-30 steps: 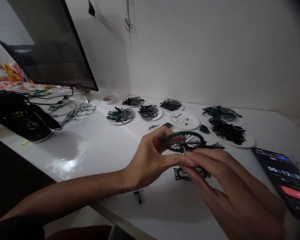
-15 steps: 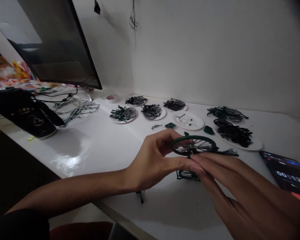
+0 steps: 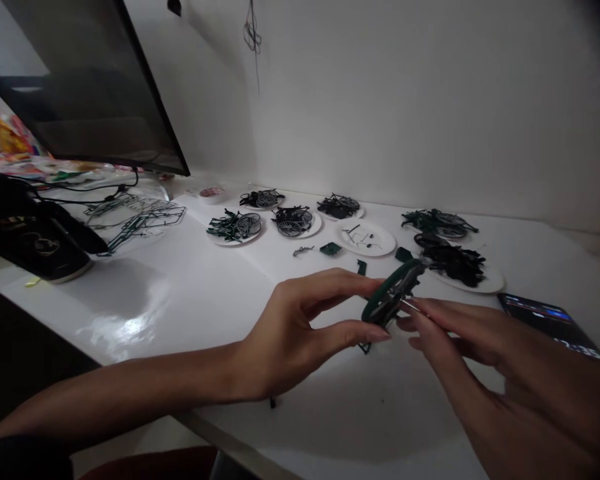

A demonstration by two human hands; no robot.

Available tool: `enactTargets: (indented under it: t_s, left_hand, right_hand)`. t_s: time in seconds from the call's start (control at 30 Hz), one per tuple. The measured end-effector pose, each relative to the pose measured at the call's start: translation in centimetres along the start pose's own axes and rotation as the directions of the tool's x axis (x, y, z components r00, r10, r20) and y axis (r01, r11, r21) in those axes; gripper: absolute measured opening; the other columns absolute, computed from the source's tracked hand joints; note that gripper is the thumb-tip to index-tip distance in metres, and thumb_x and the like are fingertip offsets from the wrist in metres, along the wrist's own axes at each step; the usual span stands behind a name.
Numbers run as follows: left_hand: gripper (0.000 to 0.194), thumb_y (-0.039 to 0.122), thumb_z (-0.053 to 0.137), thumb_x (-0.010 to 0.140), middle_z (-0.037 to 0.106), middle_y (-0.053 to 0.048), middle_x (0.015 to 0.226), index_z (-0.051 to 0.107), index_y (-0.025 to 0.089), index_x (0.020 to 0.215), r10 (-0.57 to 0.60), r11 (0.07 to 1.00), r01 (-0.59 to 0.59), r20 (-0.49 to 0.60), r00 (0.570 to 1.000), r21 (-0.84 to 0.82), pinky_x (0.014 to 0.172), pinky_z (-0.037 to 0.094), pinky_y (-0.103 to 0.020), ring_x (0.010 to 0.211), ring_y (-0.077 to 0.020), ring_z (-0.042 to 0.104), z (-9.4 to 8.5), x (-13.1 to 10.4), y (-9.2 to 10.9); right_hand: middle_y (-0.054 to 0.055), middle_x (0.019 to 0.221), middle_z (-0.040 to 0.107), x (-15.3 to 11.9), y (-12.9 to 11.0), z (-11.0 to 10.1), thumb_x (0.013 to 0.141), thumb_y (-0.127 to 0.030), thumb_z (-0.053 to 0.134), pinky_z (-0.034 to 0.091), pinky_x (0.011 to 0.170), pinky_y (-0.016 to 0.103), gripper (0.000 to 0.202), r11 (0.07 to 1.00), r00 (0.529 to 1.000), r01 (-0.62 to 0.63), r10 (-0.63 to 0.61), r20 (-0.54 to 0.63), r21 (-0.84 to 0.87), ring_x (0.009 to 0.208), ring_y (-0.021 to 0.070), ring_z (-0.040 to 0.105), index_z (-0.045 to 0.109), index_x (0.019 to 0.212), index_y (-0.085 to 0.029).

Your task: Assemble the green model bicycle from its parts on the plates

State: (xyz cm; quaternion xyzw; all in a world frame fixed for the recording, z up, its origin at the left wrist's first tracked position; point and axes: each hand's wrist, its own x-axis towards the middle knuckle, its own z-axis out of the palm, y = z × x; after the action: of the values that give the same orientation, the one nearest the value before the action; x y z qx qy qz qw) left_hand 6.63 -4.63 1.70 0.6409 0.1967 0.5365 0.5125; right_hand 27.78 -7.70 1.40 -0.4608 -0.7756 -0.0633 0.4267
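A small model bicycle (image 3: 391,293) with a green-rimmed wheel is held above the white table, its wheel tilted steeply. My left hand (image 3: 300,327) grips it from the left, thumb below and fingers behind the wheel. On the right, my right hand (image 3: 460,340) pinches a thin metal rod (image 3: 414,307) between thumb and forefinger, its tip at the middle of the wheel. Part of the bicycle is hidden by the fingers. Behind the hands lie a green piece (image 3: 331,249) and a plate with small thin parts (image 3: 384,250).
Several white plates with dark bicycle parts (image 3: 235,241) stand along the wall. A phone (image 3: 545,323) lies at the right. At the left are a black tumbler (image 3: 35,233), a monitor (image 3: 95,87), wire-like frames (image 3: 140,223) and a tape roll (image 3: 212,194).
The wheel has turned from nearly flat to steeply tilted. My right hand has drawn back slightly from my left thumb, and the metal rod now shows. The view has shifted a little.
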Motion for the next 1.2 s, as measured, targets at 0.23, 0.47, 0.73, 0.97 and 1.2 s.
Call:
enactTargets:
  t_s: [0.23,0.47,0.73,0.97,1.2]
  left_hand:
    - [0.051,0.011,0.084,0.074,0.072,-0.012,0.117,0.07,0.017,0.123,0.218,0.958,-0.22,0.028,0.975,0.186,0.096,0.057,-0.036,0.109,-0.0237,0.068,-0.5,0.0,-0.6]
    - [0.063,0.017,0.088,0.07,0.071,-0.013,0.118,0.066,0.018,0.129,0.316,0.885,-0.343,0.134,0.939,0.314,0.097,0.057,-0.036,0.112,-0.0242,0.067,-1.0,0.0,-0.6]
    - [0.026,0.01,0.071,0.088,0.072,-0.015,0.107,0.074,0.012,0.114,0.207,0.956,-0.228,0.125,0.97,0.185,0.085,0.059,-0.035,0.098,-0.022,0.07,-0.2,0.2,0.2]
    - [0.012,0.014,0.078,0.082,0.071,-0.01,0.09,0.075,0.011,0.094,0.267,0.942,-0.273,0.056,0.962,0.196,0.079,0.059,-0.031,0.085,-0.0173,0.068,-0.3,0.7,-0.1]
    - [0.017,0.013,0.078,0.083,0.071,-0.013,0.093,0.071,0.008,0.098,0.316,0.895,-0.338,0.12,0.941,0.292,0.079,0.058,-0.031,0.087,-0.0187,0.068,-0.4,0.5,0.5]
  right_hand:
    - [-0.004,0.076,0.072,1.3,-1.3,-0.3,0.1,-0.032,0.05,0.042,0.06,0.033,0.014,0.994,0.998,-0.009,0.016,0.066,-0.109,0.062,0.015,0.067,0.063,0.097,-0.027]
    - [-0.005,0.054,0.056,2.2,-2.1,-0.4,0.101,-0.034,0.043,0.032,0.041,0.028,0.029,0.996,0.995,-0.021,0.029,0.094,-0.083,0.037,0.0102,0.048,0.057,0.078,-0.025]
    - [-0.004,0.066,0.063,2.0,-2.1,-0.7,0.104,-0.028,0.04,0.041,0.048,0.021,0.032,0.978,0.978,-0.181,0.168,0.123,0.105,0.053,0.0099,0.057,0.052,0.075,-0.026]
    - [-0.006,0.051,0.048,2.1,-2.8,0.1,0.106,-0.034,0.037,0.036,0.046,0.022,0.046,0.941,0.956,-0.242,0.189,0.225,0.237,0.043,0.0077,0.046,0.045,0.063,-0.022]
    - [-0.007,0.053,0.048,2.0,-2.6,-0.1,0.106,-0.034,0.04,0.035,0.044,0.019,0.042,0.91,0.945,-0.29,0.224,0.238,0.295,0.044,0.0067,0.046,0.052,0.068,-0.022]
